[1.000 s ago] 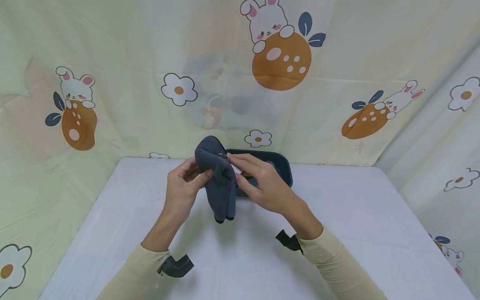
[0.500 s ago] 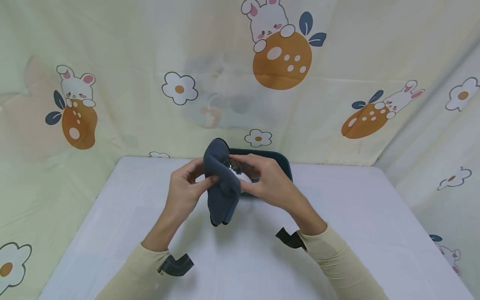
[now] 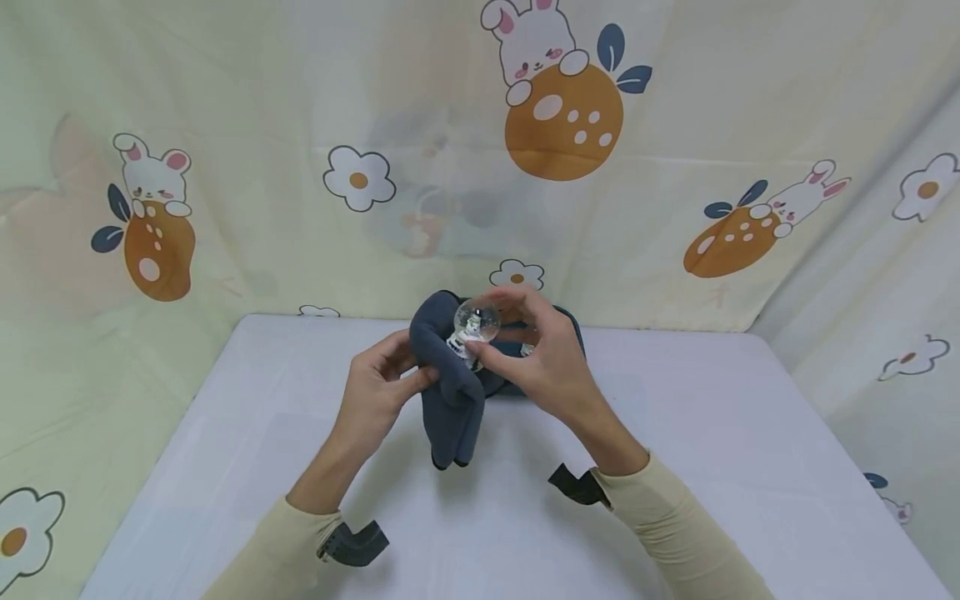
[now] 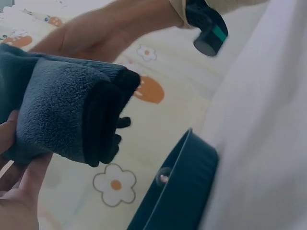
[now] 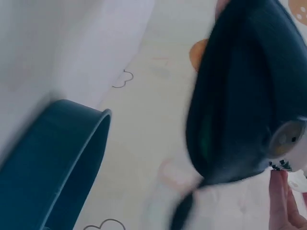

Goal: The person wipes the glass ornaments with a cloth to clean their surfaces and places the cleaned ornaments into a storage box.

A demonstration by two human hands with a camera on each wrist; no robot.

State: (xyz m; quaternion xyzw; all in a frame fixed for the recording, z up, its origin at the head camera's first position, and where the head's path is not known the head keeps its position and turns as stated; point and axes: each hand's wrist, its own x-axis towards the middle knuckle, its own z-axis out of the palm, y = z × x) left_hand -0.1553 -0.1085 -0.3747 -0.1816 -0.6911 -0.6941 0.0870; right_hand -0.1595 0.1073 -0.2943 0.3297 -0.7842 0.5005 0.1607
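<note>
My left hand (image 3: 371,387) grips a folded blue-grey cloth (image 3: 450,417) with dark edging, thumb in front, its lower end hanging over the table. Between the thumb and fingers of my right hand (image 3: 555,367) is a small snow globe (image 3: 478,321) with a clear dome and a white decorated base. The globe lies against the cloth's right side in the head view. In the left wrist view the towel-like cloth (image 4: 57,105) shows its thick folds, and the globe is hidden behind it. The right wrist view catches the globe (image 5: 288,139) partly, beside the blurred cloth (image 5: 240,96).
Behind the hands a dark teal bin (image 3: 576,329) stands at the table's back edge, partly covered by them. A small glassy ball (image 4: 164,176) shows inside its rim. A white cloth covers the table (image 3: 675,467); a printed curtain (image 3: 435,233) hangs behind.
The snow globe has turned and risen into clear view, its dome upward, after being mostly hidden by the cloth and fingers. Cloth and left hand have shifted slightly right and down.
</note>
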